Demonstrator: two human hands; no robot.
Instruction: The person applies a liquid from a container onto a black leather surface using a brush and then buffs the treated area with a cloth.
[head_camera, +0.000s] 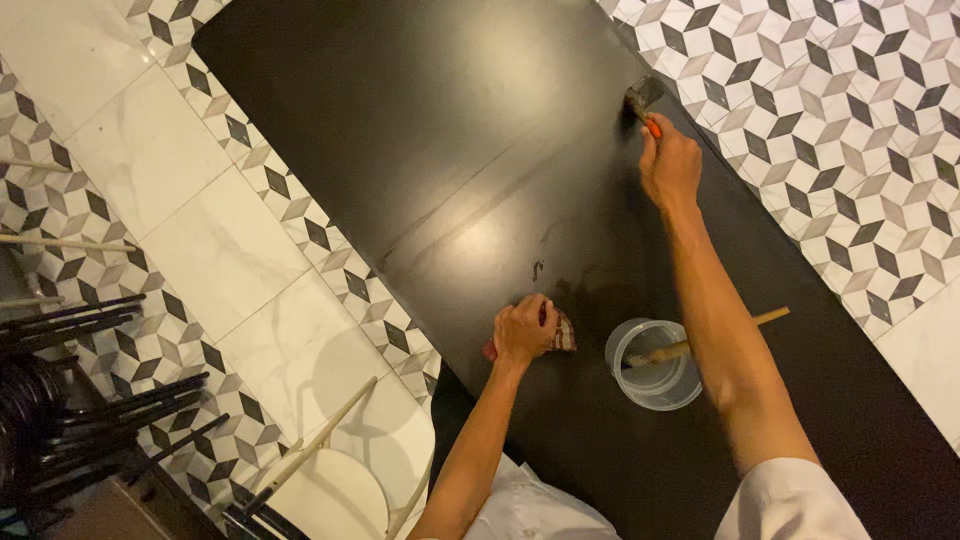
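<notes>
Plastic tub (655, 365) between both forearms.

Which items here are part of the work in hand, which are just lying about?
In use: paintbrush in right hand; cloth under left hand; clear plastic cup with stick; black tabletop.
Lying about: white chair; stacked dark chairs.

Orange-handled paintbrush (645, 103) bristles-down near the dark tabletop's far edge; crumpled checked rag (562, 334) nearer.

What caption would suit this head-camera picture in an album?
Right hand brushes a black board with a paintbrush; left hand presses a cloth beside a clear tub.
</notes>
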